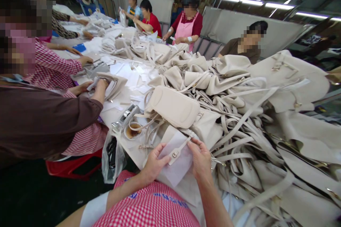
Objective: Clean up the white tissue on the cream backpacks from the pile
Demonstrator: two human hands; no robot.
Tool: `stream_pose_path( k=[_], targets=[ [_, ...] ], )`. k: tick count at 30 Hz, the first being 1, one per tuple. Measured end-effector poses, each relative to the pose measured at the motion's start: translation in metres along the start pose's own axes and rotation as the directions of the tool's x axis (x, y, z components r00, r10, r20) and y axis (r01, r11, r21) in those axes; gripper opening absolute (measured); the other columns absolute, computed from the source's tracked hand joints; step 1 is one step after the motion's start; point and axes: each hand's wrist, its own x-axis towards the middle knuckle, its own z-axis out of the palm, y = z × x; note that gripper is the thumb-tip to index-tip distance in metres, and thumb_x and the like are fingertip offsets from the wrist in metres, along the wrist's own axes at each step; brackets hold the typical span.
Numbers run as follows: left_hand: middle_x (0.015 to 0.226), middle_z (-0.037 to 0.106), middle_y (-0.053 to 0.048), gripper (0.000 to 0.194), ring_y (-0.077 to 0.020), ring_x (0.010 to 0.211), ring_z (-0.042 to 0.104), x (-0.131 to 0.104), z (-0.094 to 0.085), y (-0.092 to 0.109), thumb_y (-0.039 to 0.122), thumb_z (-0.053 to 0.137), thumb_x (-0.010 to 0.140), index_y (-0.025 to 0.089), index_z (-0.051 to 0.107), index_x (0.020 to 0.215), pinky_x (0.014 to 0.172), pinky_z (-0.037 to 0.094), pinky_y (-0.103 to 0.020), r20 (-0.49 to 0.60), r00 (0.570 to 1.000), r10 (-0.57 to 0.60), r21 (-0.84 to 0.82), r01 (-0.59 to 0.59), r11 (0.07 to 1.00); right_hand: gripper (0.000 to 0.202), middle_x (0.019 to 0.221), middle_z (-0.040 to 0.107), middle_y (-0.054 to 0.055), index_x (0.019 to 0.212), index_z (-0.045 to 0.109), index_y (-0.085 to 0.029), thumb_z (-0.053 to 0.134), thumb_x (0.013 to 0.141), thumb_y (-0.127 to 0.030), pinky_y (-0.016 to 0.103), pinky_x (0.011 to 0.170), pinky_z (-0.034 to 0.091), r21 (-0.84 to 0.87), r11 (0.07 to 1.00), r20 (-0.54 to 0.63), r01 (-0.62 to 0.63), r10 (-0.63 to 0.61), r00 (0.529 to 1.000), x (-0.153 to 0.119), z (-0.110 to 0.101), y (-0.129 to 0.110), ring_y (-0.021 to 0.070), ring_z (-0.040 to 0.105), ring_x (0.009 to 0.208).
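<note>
Between my hands is a narrow cream strap (176, 153) with a small gold buckle at its wider end. My left hand (156, 163) pinches that wider end, thumb on top. The thin far end is gripped by the fingers of my right hand (199, 154). Under the strap lies a sheet of thin white paper (176, 173), its upper part against a cream bag panel. Just beyond my hands a cream handbag (173, 106) rests on its side on the table.
A large heap of cream bags and straps (239, 113) covers the right side. A tape dispenser (125, 117) and a roll of brown tape (133, 130) sit at left, above a hanging plastic bag (113, 156). Co-workers handle bags around the table.
</note>
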Motion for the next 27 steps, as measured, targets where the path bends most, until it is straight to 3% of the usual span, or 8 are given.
stream_pose_path(
  k=[7,10,13,18,23,27],
  targets=[
    [0.086,0.068,0.000,0.043,-0.0143,0.073,0.059,-0.002,0.001,-0.005,0.036,0.084,0.059,0.018,0.063,0.092,0.065,0.045,-0.023,-0.017,0.999,-0.047,-0.066,0.046,0.997,0.033,0.084,0.075,0.000,0.084,0.065,-0.022,0.081,0.057,-0.029,0.031,0.065,0.054,0.206,0.976,0.017,-0.067,0.065,0.998,0.006,0.010,0.005,0.0196,0.067,0.072],
    [0.074,0.064,0.001,0.035,-0.0126,0.066,0.054,-0.002,0.001,-0.004,0.040,0.081,0.063,0.017,0.066,0.084,0.061,0.041,-0.023,-0.029,0.999,-0.027,0.006,0.027,1.000,0.034,0.085,0.075,0.000,0.084,0.065,-0.022,0.082,0.055,-0.028,0.031,0.068,0.054,0.213,0.975,0.010,-0.067,0.066,0.998,0.007,0.009,0.007,0.0189,0.068,0.075],
    [0.072,0.064,0.000,0.031,-0.0124,0.063,0.052,-0.002,0.001,-0.003,0.038,0.079,0.064,0.015,0.070,0.084,0.059,0.039,-0.023,-0.026,0.999,-0.024,0.072,0.026,0.997,0.039,0.084,0.075,0.001,0.086,0.064,-0.021,0.083,0.052,-0.027,0.029,0.068,0.054,0.210,0.975,0.004,-0.076,0.077,0.997,0.005,0.008,0.002,0.0178,0.067,0.073],
    [0.088,0.069,-0.002,0.040,-0.0155,0.075,0.058,-0.004,0.001,-0.003,0.034,0.077,0.066,0.018,0.069,0.102,0.065,0.044,-0.024,0.025,1.000,-0.012,-0.005,0.012,1.000,0.067,0.079,0.072,-0.005,0.103,0.051,-0.024,0.086,0.047,-0.021,0.025,0.061,0.052,0.174,0.985,0.002,0.008,-0.009,1.000,-0.002,0.012,-0.007,0.0142,0.066,0.065],
    [0.078,0.064,-0.001,0.030,-0.0149,0.069,0.055,-0.006,-0.002,-0.007,0.032,0.072,0.073,0.017,0.073,0.099,0.063,0.042,-0.025,0.040,0.996,0.084,0.134,-0.089,0.987,0.069,0.067,0.064,-0.010,0.106,0.048,-0.025,0.086,0.047,-0.024,0.024,0.056,0.049,0.125,0.990,-0.103,0.066,-0.053,0.993,0.003,0.015,-0.004,0.0129,0.061,0.057],
    [0.076,0.060,-0.003,0.024,-0.0166,0.073,0.055,-0.008,-0.008,-0.006,0.017,0.065,0.074,0.018,0.078,0.094,0.068,0.041,-0.027,0.099,0.964,0.246,0.310,-0.265,0.913,0.068,0.075,0.069,-0.004,0.116,0.051,-0.025,0.083,0.058,-0.039,0.027,0.061,0.052,0.078,0.997,-0.018,0.022,-0.021,1.000,0.005,0.008,-0.004,0.0187,0.068,0.068]
  ],
)
